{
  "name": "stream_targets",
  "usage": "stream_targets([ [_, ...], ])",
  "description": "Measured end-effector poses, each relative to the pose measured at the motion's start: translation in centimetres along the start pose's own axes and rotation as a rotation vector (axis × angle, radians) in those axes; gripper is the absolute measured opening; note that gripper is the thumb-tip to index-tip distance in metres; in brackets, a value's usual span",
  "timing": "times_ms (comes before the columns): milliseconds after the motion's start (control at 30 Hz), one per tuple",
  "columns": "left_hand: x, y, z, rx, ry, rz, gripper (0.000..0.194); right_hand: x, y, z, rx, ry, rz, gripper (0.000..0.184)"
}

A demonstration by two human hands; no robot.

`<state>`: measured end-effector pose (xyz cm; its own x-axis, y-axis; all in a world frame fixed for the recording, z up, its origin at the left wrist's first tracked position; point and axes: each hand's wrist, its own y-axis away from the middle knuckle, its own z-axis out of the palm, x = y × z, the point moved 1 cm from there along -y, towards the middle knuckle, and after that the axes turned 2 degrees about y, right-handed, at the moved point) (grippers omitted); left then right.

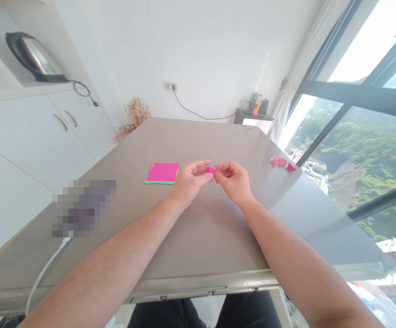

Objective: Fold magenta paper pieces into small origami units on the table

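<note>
A small piece of folded pink paper is pinched between the fingertips of both hands, above the middle of the table. My left hand grips it from the left with thumb and fingers. From the other side, my right hand holds its right edge, fingers curled. Left of my left hand lies a stack of square paper, pink on top with green showing beneath. Several small folded pink paper pieces sit in a row near the table's right edge. My fingers partly hide the held piece's shape.
The grey table fills the space before me. A blurred-out object with a white cable lies at its left. Dried stalks stand past the far left corner. Bottles top a small cabinet behind. A window borders the right.
</note>
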<state>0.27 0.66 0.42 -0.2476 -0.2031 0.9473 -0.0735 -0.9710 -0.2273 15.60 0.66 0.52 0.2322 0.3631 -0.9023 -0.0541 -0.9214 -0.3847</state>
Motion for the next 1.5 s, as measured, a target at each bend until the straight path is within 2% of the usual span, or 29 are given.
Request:
stream_targets([
  [467, -0.24, -0.27, -0.59, -0.079, -0.060, -0.014, 0.028, -0.29, -0.07, -0.20, -0.117, -0.059, 0.061, 0.009],
  [667, -0.35, -0.31, -0.60, -0.055, -0.065, -0.015, 0.030, -0.72, -0.03, -0.41, -0.160, -0.106, 0.079, 0.010],
  [867, -0.31, -0.10, -0.32, -0.060, -0.157, 0.060, 0.030, -0.69, 0.03, -0.35, -0.144, -0.058, 0.086, 0.010],
  [1000, -0.24, 0.00, -0.25, 0.002, -0.192, 0.030, 0.036, -0.42, 0.02, -0.08, -0.117, -0.128, 0.093, 0.013],
  [1167, -0.09, 0.18, -0.14, -0.077, -0.161, 0.025, 0.037, -0.58, -0.14, -0.02, -0.065, -0.282, 0.166, 0.015],
  [1233, -0.02, 0.32, -0.11, -0.054, -0.201, 0.078, 0.038, -0.64, -0.29, -0.17, -0.057, -0.362, 0.224, 0.016],
  [1333, 0.06, 0.52, -0.04, 0.020, -0.340, 0.161, 0.030, -0.64, -0.43, -0.28, -0.087, -0.445, 0.310, 0.016],
  [1500, 0.31, 0.55, -0.02, 0.116, -0.409, 0.184, 0.019, -1.00, -0.13, 0.17, -0.181, -0.455, 0.345, 0.017],
])
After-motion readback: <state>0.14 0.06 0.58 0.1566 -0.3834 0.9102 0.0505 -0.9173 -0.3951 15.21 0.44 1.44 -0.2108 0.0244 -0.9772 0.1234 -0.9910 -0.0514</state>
